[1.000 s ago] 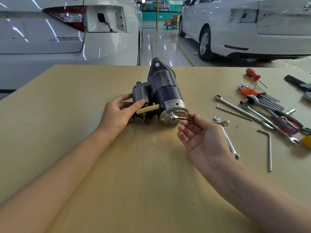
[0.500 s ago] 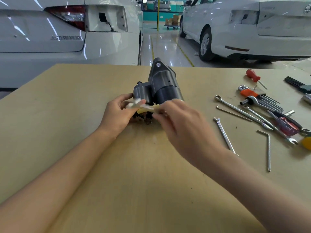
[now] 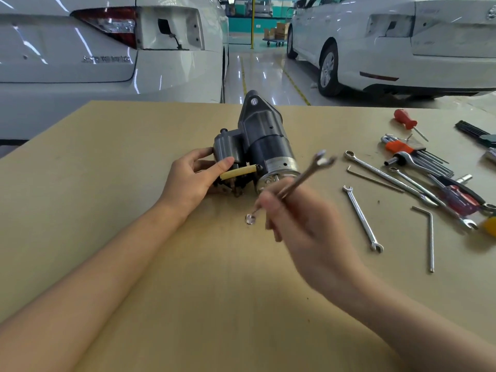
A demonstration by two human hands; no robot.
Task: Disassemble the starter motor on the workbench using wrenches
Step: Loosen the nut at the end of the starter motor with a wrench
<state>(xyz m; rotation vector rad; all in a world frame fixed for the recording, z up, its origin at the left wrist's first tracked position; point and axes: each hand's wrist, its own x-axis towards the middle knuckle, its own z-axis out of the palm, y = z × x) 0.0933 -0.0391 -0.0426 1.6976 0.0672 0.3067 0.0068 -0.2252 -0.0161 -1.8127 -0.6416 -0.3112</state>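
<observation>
The dark grey starter motor lies on the tan workbench, its shiny silver end cap toward me. My left hand holds its solenoid side, thumb lying on a yellow sleeved lead. My right hand, blurred by motion, grips a small combination wrench in front of the end cap. The wrench's open jaw points up and right, its ring end sticks out low at the left of the fingers.
Another small wrench lies right of my right hand. Farther right sit long wrenches, an L-shaped hex key, an orange hex key set and a red screwdriver. White cars stand beyond the bench.
My right hand took the wrench off the motor's end cap, passed over the motor, and now holds the wrench lifted and swung, jaw pointing up right. The left hand stayed put.
</observation>
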